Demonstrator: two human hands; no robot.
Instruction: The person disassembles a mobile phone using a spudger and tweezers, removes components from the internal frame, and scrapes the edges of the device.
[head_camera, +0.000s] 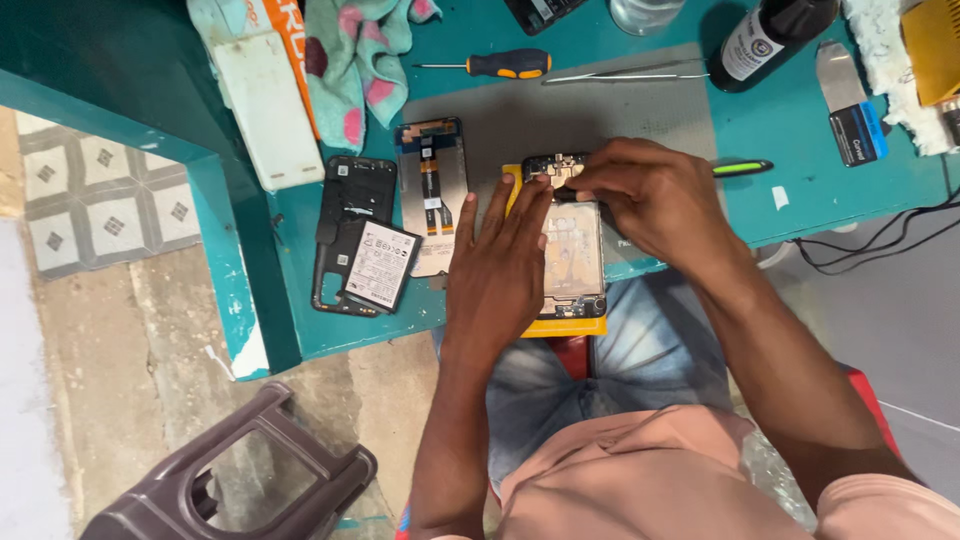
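A: What's nearest?

B: A grey stool (240, 470) on the floor, then the person's knees under the teal table (830, 190).

A: And the hands?

B: The left hand (497, 265) lies flat, fingers spread, pressing the left side of an opened phone (572, 250). The right hand (650, 195) is curled over the phone's far end, fingertips pinched at the top section; what they pinch I cannot tell.

A: Where is the phone?

B: At the near table edge, on a yellow pad (566, 326), partly on a grey mat (600, 110). Its long axis runs near to far, the top end pointing away from the person.

A: What's around it?

B: Left of the left hand, a battery (380, 265) lies on a black back cover (350, 205), with another frame (432, 185) beside them. Right of the hands, a green tool (742, 167). Farther off: 1 screwdriver (495, 64), tweezers (620, 73), a dark bottle (770, 35), a cloth (350, 60) and a white case (265, 110).

A: Anything blocking the view?

B: Both hands hide much of the phone.
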